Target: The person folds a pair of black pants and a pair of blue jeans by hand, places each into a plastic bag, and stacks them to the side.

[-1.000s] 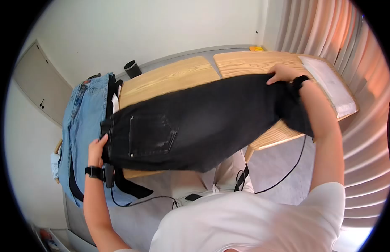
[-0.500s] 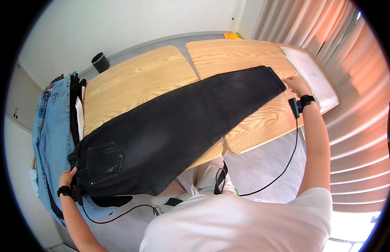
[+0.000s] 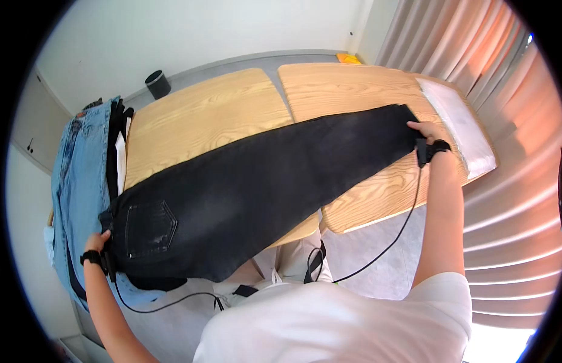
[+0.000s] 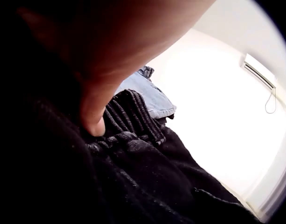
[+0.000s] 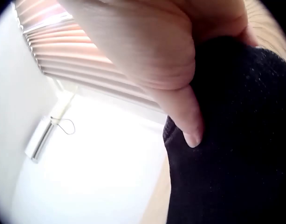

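The black jeans (image 3: 251, 187) stretch between the two hands' fingers, long axis running from one set to the other across the wooden surface (image 3: 214, 109). Left hand (image 3: 97, 243) grips the waistband (image 3: 106, 219), right hand (image 3: 427, 130) pinches the leg end (image 3: 397, 124), so neither's really nearer. Left wrist view's murky, so can't see under that grip.

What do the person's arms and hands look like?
Both the left hand and right hand are bare. Each wrist has a black strap with a small dark box and a thin black cable. The right sleeve is short and white.
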Demonstrator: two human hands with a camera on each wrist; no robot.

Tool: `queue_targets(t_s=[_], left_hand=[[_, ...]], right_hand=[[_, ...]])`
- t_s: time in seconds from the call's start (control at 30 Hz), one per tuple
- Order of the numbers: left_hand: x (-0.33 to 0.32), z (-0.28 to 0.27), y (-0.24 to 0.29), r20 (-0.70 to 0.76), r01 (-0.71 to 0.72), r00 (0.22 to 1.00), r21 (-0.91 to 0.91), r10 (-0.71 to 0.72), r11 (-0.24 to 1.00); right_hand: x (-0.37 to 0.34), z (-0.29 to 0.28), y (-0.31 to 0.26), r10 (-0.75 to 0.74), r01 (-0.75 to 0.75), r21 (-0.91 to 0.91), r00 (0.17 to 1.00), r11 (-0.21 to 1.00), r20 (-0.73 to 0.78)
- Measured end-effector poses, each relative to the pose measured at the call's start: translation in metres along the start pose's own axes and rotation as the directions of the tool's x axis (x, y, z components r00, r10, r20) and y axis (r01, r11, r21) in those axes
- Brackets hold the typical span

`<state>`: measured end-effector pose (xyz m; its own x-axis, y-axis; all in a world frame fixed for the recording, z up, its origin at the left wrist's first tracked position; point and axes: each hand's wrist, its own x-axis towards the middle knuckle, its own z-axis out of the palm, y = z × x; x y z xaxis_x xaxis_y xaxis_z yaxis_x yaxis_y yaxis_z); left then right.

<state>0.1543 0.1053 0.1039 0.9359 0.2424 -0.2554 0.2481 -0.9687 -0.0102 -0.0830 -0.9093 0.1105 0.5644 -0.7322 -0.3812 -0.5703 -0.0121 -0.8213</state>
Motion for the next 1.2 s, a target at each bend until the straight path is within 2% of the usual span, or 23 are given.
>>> queue_targets(t_s=[0.1, 0.17, 0.23, 0.3, 0.33, 0.37, 0.4, 0.43, 0.5, 0.53, 0.57, 0.6, 0.63, 0.67, 0.7, 0.73, 0.77, 0.83, 0.9, 0.97, 1.07, 1.17, 1.2], left_hand=[[-0.004, -0.011, 0.012, -0.105, -0.102, 0.991, -0.229, 0.08, 0.968], [-0.008, -0.021, 0.03, -0.187, -0.214, 0.971, -0.417, 0.147, 0.883], [-0.005, -0.034, 0.053, -0.119, -0.194, 0.981, -0.476, 0.156, 0.858], [-0.002, -0.042, 0.078, -0.041, -0.162, 0.987, -0.337, 0.158, 0.927], [0.021, -0.035, 0.08, -0.079, -0.185, 0.982, -0.153, 0.174, 0.971], [0.021, -0.029, 0.094, -0.081, -0.186, 0.981, -0.153, 0.175, 0.971], [0.012, -0.026, 0.116, -0.341, -0.309, 0.898, -0.04, 0.277, 0.95], [-0.001, -0.026, 0.141, -0.561, -0.393, 0.735, 0.103, 0.379, 0.914], [-0.036, -0.043, 0.204, -0.441, -0.529, 0.774, -0.056, 0.454, 0.847], [-0.056, -0.049, 0.23, -0.348, -0.625, 0.751, -0.098, 0.562, 0.774], [-0.073, -0.052, 0.254, -0.254, -0.709, 0.701, -0.151, 0.666, 0.689], [-0.089, -0.051, 0.275, -0.247, -0.718, 0.693, -0.155, 0.677, 0.679], [-0.102, -0.05, 0.296, -0.136, -0.75, 0.652, -0.264, 0.746, 0.607], [-0.108, -0.049, 0.31, -0.035, -0.758, 0.587, -0.375, 0.809, 0.534], [-0.104, -0.043, 0.321, -0.038, -0.766, 0.574, -0.377, 0.818, 0.52], [-0.096, -0.032, 0.331, -0.053, -0.81, 0.508, -0.367, 0.86, 0.457], [-0.089, -0.022, 0.34, -0.066, -0.848, 0.442, -0.355, 0.895, 0.393], [-0.083, -0.01, 0.354, -0.08, -0.832, 0.466, -0.378, 0.881, 0.406], [-0.079, -0.004, 0.366, -0.006, -0.857, 0.449, -0.287, 0.894, 0.428], [-0.081, -0.001, 0.37, 0.011, -0.824, 0.488, -0.323, 0.873, 0.465], [-0.076, 0.003, 0.37, -0.039, -0.848, 0.524, -0.114, 0.851, 0.517], [-0.061, 0.007, 0.363, -0.059, -0.867, 0.467, -0.224, 0.882, 0.444], [-0.061, 0.004, 0.359, -0.054, -0.817, 0.529, -0.302, 0.847, 0.492]], right_hand=[[-0.043, -0.043, -0.002, -0.174, 0.158, 0.16, 0.981, 0.974, 0.091], [-0.092, -0.062, -0.006, -0.157, 0.157, 0.051, 0.988, 0.986, 0.006], [-0.127, -0.077, 0.0, -0.136, 0.128, -0.111, 0.988, 0.986, -0.074], [-0.118, -0.095, 0.036, -0.194, 0.192, -0.061, 0.98, 0.979, -0.03], [-0.109, -0.101, 0.053, -0.233, 0.22, -0.208, 0.972, 0.953, -0.041], [-0.099, -0.105, 0.07, -0.275, 0.243, -0.348, 0.96, 0.905, -0.045], [-0.091, -0.103, 0.086, -0.29, 0.24, -0.446, 0.956, 0.862, -0.046], [-0.108, -0.089, 0.08, -0.288, 0.219, -0.521, 0.956, 0.825, -0.055], [-0.127, -0.074, 0.067, -0.321, 0.181, -0.668, 0.943, 0.722, -0.091], [-0.121, -0.08, 0.069, -0.32, 0.175, -0.67, 0.942, 0.722, -0.098], [-0.111, -0.087, 0.073, -0.331, 0.259, -0.558, 0.943, 0.788, -0.03], [-0.104, -0.095, 0.08, -0.347, 0.326, -0.433, 0.937, 0.84, 0.032], [-0.102, -0.097, 0.084, -0.339, 0.311, -0.438, 0.941, 0.843, 0.016], [-0.099, -0.098, 0.089, -0.333, 0.318, -0.278, 0.943, 0.906, -0.007], [-0.098, -0.099, 0.09, -0.331, 0.326, -0.109, 0.943, 0.939, -0.03], [-0.099, -0.101, 0.09, -0.265, 0.255, -0.253, 0.964, 0.933, -0.006], [-0.101, -0.099, 0.092, -0.266, 0.254, -0.251, 0.964, 0.934, -0.015], [-0.101, -0.092, 0.095, -0.241, 0.239, -0.055, 0.97, 0.969, -0.027], [-0.091, -0.093, 0.093, -0.242, 0.237, -0.11, 0.97, 0.965, -0.027], [-0.086, -0.095, 0.092, -0.295, 0.276, -0.304, 0.955, 0.912, -0.016], [-0.083, -0.092, 0.093, -0.281, 0.261, -0.238, 0.958, 0.936, -0.054], [-0.084, -0.091, 0.095, -0.245, 0.22, -0.268, 0.967, 0.938, -0.064], [-0.084, -0.09, 0.093, -0.243, 0.217, -0.269, 0.968, 0.938, -0.064]])
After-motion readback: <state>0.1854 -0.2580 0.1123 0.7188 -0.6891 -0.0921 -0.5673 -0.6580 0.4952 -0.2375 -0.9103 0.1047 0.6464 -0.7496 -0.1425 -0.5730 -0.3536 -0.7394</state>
